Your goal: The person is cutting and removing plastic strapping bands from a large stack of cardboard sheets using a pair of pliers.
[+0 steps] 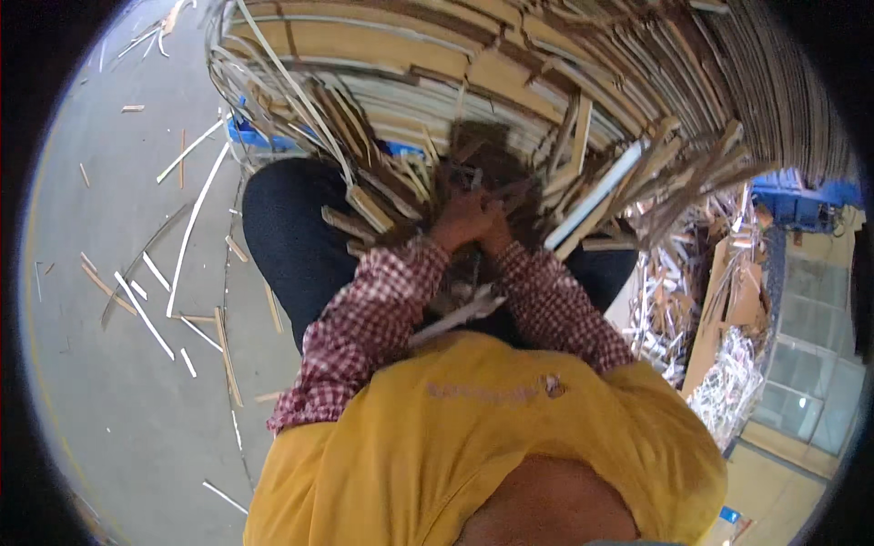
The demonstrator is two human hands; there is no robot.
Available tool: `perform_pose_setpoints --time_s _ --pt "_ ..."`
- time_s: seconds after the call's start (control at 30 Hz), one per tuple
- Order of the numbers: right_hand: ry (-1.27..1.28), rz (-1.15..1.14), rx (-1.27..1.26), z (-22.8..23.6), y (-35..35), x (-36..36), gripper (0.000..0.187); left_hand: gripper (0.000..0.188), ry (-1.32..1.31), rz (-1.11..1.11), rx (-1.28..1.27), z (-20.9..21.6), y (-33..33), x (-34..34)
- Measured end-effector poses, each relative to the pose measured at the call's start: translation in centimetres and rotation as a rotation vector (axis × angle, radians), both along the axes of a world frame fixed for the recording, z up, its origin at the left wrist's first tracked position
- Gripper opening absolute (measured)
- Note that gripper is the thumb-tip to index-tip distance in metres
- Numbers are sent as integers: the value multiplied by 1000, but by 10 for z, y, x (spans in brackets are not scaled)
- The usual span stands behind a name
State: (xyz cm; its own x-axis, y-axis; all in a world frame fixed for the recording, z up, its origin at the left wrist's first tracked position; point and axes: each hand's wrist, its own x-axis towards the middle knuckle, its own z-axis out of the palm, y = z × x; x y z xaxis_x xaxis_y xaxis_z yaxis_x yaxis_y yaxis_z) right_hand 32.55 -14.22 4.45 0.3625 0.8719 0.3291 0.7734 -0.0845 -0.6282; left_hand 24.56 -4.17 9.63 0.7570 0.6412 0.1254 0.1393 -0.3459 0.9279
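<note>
Hands met, left hand (pixel 462 221) against right hand (pixel 496 233), before the bulky, layered brown cardboard stack (pixel 401 42); whether fingers pinched anything, I couldn't tell. Careful work seemed to need wrists clear of the jutting, long pale-blue strip (pixel 596 195).

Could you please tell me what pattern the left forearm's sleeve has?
The sleeve is checked, dark red and white, clearest in the head view.

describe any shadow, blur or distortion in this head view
In the head view, the layered cardboard bows and the picture's corners go black; the head view shows the left hand and right hand shaded and soft, finger detail lost; head view, right side: white scrap looks washed out.
</note>
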Motion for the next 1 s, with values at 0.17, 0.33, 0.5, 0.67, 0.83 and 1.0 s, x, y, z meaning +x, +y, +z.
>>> perform_pose_setpoints --time_s 0.17,0.33,0.5,0.67,0.83,1.0 --pt "315 136 -503 34 -38 3 51 40 237 -82 19 -12 13 -7" --pt "458 97 -963 107 6 50 48 39 117 272 -417 -17 46 -5" --pt "386 -163 -690 86 91 54 43 31 -404 383 -277 7 52 -6" --pt "375 -77 -696 68 125 54 54 35 -341 261 -455 16 56 1" --pt "-252 150 -447 49 135 51 30 37 -308 223 -270 11 71 15" --pt "308 0 -242 33 77 14 21 39 155 18 -505 16 55 -8"
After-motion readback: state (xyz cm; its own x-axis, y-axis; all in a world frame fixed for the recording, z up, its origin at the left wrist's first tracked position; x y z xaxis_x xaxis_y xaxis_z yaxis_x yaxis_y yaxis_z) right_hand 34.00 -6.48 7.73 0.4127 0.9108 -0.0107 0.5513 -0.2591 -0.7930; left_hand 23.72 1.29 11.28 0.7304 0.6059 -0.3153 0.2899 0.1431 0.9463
